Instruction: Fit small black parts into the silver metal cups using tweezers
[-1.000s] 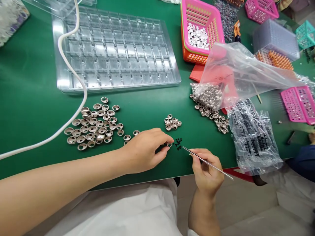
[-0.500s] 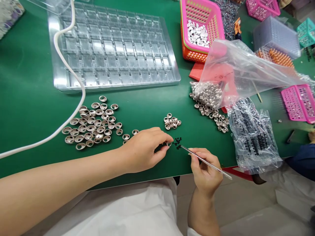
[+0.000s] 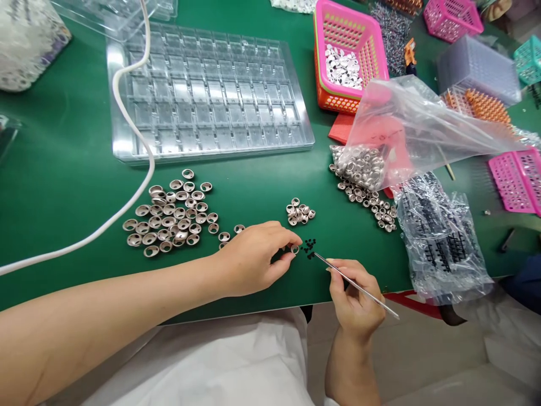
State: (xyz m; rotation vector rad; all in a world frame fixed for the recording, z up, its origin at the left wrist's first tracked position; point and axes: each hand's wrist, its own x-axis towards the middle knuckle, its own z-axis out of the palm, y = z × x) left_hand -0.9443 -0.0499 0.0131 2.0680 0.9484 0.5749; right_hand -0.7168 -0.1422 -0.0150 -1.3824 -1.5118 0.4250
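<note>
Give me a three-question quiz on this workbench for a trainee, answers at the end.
1. True or false: the right hand holds the tweezers.
2. What does the left hand pinch? A) small metal ring B) white disc C) white cable
3. Fill the gap: the tiny parts on the green table at the tweezers' tip are coloured ___.
Key: 1 true; 2 A; 3 black.

a small silver ring (image 3: 295,249) sits pinched at the fingertips of the left grip (image 3: 253,259), low over the green table (image 3: 63,186). thin steel tweezers (image 3: 357,286) slant through the right grip (image 3: 353,299), their tips beside a cluster of tiny black bits (image 3: 310,246) lying just right of the ring.
</note>
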